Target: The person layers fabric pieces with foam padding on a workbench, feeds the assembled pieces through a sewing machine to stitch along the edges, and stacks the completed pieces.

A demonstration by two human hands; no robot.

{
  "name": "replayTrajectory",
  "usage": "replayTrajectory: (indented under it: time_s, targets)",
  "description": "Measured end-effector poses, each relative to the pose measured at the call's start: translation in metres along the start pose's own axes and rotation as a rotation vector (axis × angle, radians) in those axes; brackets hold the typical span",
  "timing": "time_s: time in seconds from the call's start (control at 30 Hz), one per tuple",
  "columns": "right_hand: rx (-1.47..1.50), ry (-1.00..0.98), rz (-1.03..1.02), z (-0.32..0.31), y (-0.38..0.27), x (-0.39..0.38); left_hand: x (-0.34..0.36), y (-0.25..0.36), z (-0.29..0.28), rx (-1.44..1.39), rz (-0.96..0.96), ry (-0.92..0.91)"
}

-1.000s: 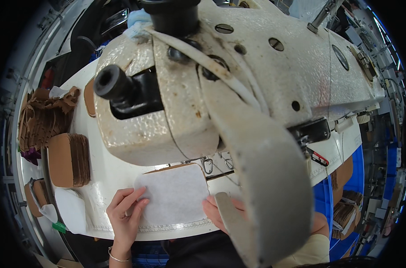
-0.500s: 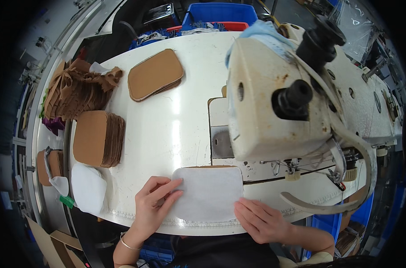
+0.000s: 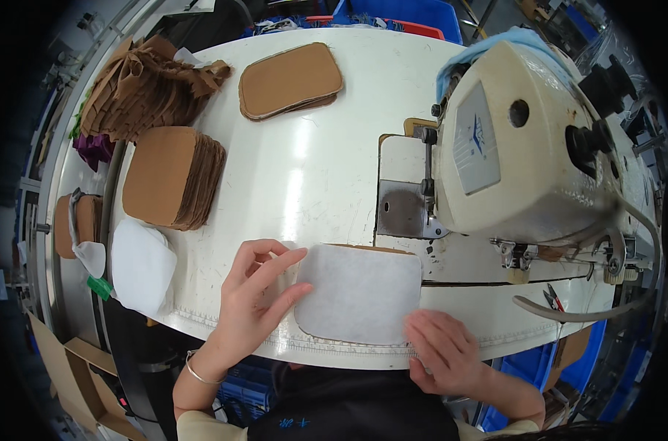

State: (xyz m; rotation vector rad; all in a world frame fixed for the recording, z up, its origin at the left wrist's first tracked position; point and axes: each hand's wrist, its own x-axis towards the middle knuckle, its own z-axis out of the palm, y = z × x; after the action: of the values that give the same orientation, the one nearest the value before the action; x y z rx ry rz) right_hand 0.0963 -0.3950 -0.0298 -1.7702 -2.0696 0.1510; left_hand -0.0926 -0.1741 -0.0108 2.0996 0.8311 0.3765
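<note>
A white rounded-rectangle sheet (image 3: 359, 294) lies on the table with brown material showing along its back edge. My left hand (image 3: 253, 298) is at its left edge, index finger and thumb apart, other fingers bent. My right hand (image 3: 444, 356) rests its fingertips on the sheet's front right corner, fingers side by side and slightly curved, thumb apart below them. Just behind and right of the sheet stands a cream sewing machine (image 3: 510, 198), with a pair of snips (image 3: 555, 301) under its curved arm.
On the white table (image 3: 282, 162) sit a stack of brown pieces (image 3: 165, 176), a smaller pile (image 3: 290, 77), ragged brown scraps (image 3: 139, 88) and white pieces (image 3: 139, 272). Blue bins (image 3: 400, 15) are beyond the back edge and below right. A cardboard box (image 3: 69, 375) is low left.
The view has pulled back from the machine, which now appears farther right. My left index finger has risen toward the sheet's upper left corner; my right hand stays at the sheet's right.
</note>
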Motion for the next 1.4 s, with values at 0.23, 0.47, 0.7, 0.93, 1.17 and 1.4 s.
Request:
replayTrajectory:
  time_s: [0.23, 0.47, 0.7, 0.93, 1.17, 1.4]
  targets:
    - [0.024, -0.116, 0.062, 0.006, 0.014, 0.06, 0.009, 0.015, 0.031, 0.464, 0.472, -0.27]
    - [0.087, -0.212, 0.055, 0.009, 0.017, 0.059, -0.012, -0.016, 0.0, 0.5, 0.313, -0.226]
    - [0.151, 0.014, 0.007, 0.006, 0.023, 0.041, -0.004, -0.031, -0.082, 0.473, 0.204, 0.595]
    - [0.143, 0.041, -0.005, 0.005, 0.025, 0.044, 0.012, -0.035, -0.115, 0.235, -0.056, 0.436]
    - [0.159, 0.044, 0.003, 0.001, 0.022, 0.045, 0.017, -0.035, -0.126, 0.171, -0.093, 0.355]
    - [0.193, 0.087, -0.026, -0.001, 0.018, 0.042, 0.012, -0.042, -0.115, 0.192, 0.03, 0.401]
